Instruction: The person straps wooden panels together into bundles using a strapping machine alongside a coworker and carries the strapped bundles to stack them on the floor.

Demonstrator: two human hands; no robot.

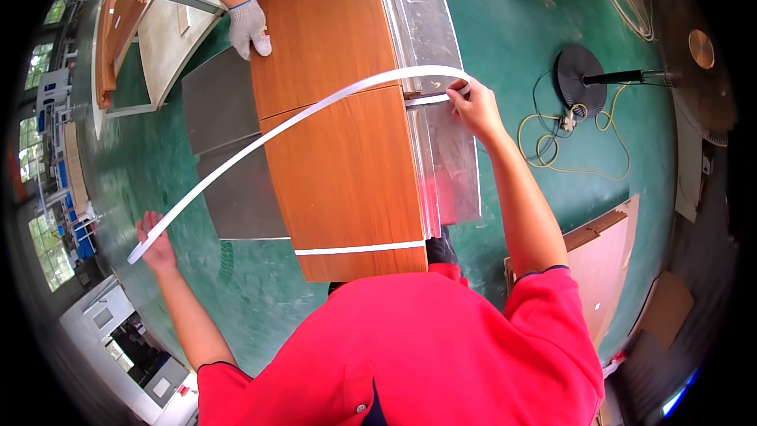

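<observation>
A long white packing strap (260,140) arcs over a stack of wood-grain panels (339,166). My right hand (477,109), at the stack's right edge, pinches the strap between thumb and fingers. A short white length also runs from there toward the panels' side. Out to the left, my left hand (160,248) has its fingers stretched out, with the strap's bent left end lying across it. Whether those fingers press on the strap is hard to see. Another white strap (359,249) lies flat around the near end of the stack.
A co-worker's gloved hand (250,29) rests on the far left panel edge. Grey sheets (236,189) lie beneath the stack. A wooden frame (169,39) stands at far left, a fan base (579,79) with yellow cable (544,150) at right, and leaning panels (587,268) nearer me.
</observation>
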